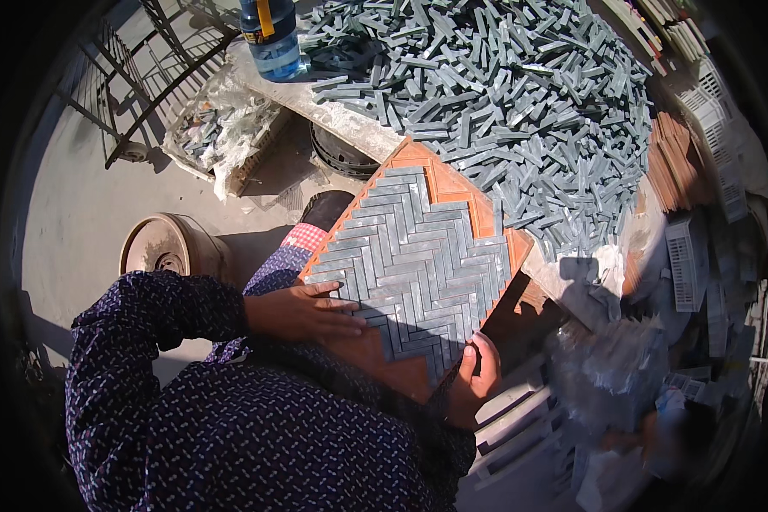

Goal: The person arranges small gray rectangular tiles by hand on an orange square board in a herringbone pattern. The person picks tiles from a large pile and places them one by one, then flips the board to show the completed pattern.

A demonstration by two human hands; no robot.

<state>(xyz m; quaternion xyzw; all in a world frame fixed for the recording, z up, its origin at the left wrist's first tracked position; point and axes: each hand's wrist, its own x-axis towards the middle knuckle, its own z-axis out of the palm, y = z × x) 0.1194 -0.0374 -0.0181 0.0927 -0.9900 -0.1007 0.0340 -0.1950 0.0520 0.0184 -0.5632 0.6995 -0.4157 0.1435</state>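
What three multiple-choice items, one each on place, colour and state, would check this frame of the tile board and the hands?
1. Where is the heap of loose grey stone strips?
A. on the table beyond the board
B. on the floor
C. in a bucket

2. What colour is the flat mould board?
A. white
B. orange
C. black

3. How is the left hand?
A. lifted in the air
B. closed around a bottle
C. flat on the board's laid grey strips

Answers: 1 A, the heap covers the tabletop; 2 B, orange rim shows; 3 C, palm lies down, while the right hand grips the near edge.
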